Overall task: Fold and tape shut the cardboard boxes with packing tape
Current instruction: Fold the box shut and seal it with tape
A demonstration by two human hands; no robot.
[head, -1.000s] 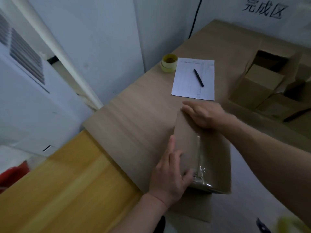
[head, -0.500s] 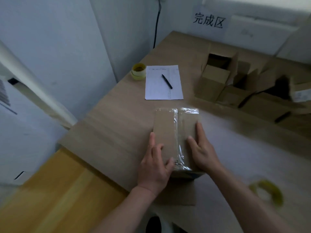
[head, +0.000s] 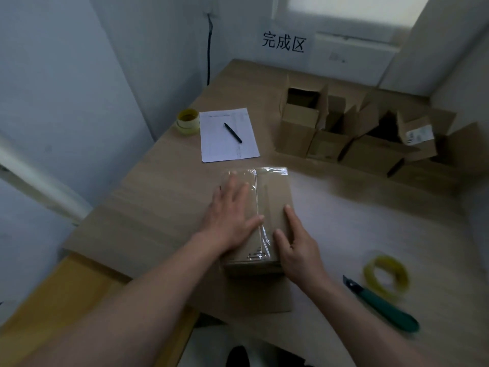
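- A closed cardboard box (head: 272, 207) is seen lying flat on the table (head: 148, 207), under and between the fingers of both hands, with a flat piece of cardboard (head: 254, 295) beneath its near end.
- A strip of clear packing tape (head: 258, 207) is laid along the middle seam of the box, running from the far edge down over the near edge; it passes just beside the left thumb tip.
- The left hand (head: 230, 215) is laid flat on the left half of the lid, its fingers (head: 232, 185) straight and slightly spread, pointing away, the thumb stretched toward the seam.
- The right hand (head: 299, 250) is set against the near right corner of the box; its index finger (head: 291, 215) is held straight along the right edge and the thumb rests on the lid, while the other fingers are hidden behind the hand.
- Beyond the left fingertips a sheet of paper (head: 225, 147) is seen, with a black pen (head: 232, 132) lying on it, and a roll of tape (head: 187, 121) stands just left of the sheet.
- Beyond the right fingertips, well apart, a row of open boxes (head: 330, 144) is lined up with flaps raised.
- To the right of the right hand, a green-handled knife (head: 383, 304) is lying on the table, with a yellowish tape roll (head: 386, 278) just beside it, blurred.
- On the wall behind, a paper sign (head: 284, 43) with three dark characters is fixed.
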